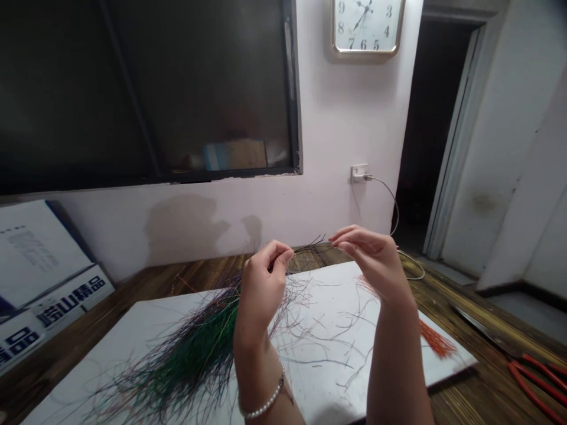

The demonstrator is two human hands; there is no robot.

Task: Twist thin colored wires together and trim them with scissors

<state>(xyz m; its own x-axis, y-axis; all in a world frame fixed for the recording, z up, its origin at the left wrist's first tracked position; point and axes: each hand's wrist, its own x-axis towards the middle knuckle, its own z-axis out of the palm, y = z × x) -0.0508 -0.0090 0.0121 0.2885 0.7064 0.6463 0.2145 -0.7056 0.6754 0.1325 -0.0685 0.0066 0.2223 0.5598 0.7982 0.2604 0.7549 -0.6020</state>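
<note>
Wires (306,247), dark and thin, bridge both hands above the white board (314,389): left hand (266,289) pinches several, right hand (376,260) nips one end. Likely light, springy; take by fingertips near the ends.

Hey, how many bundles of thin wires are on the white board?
2: a mostly green bundle beside the left hand, and an orange bundle, partly hidden behind the right forearm. More may be hidden.
</note>
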